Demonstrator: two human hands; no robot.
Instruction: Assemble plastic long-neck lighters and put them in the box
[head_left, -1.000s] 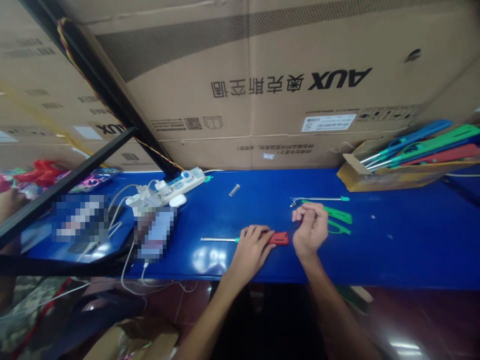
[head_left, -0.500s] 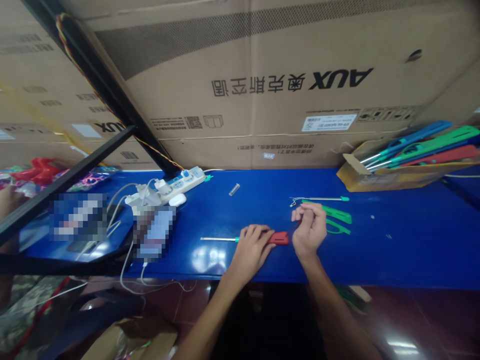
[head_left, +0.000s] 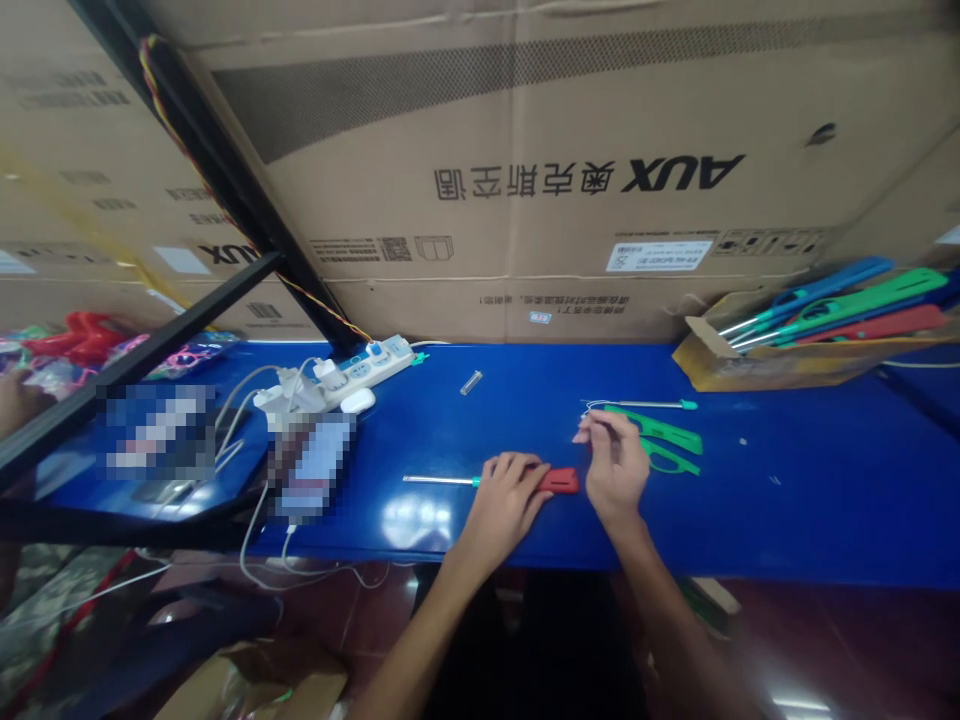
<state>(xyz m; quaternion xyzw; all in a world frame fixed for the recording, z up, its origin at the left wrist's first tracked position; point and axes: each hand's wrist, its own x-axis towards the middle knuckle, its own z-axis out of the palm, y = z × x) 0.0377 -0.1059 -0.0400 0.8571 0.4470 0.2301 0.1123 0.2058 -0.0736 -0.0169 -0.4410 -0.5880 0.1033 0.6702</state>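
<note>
My left hand (head_left: 504, 500) lies over a red long-nosed lighter (head_left: 562, 481) on the blue table, fingers closed around it. The lighter's metal tube (head_left: 439, 480) points left; its middle is hidden under the hand. Just right of its end, my right hand (head_left: 616, 478) is raised with curled fingers; a bit of red shows by the fingertips, but I cannot make out what they hold. Beside it lie green lighter casing halves (head_left: 667, 432). Behind them rests a loose metal tube with a green end (head_left: 652, 404) and thin white wires.
A carton of blue, green and red lighters (head_left: 750, 372) stands at the back right. A small clear tube (head_left: 471, 382) lies mid-table. To the left are a power strip (head_left: 367, 372), cables and a phone (head_left: 319, 465). A black frame (head_left: 225, 300) crosses there; another person's hand (head_left: 13, 400) shows beyond.
My right hand has shifted slightly left, its fingers turning in towards the lighter's end. My left hand stays on the red lighter. The view has moved a little.
</note>
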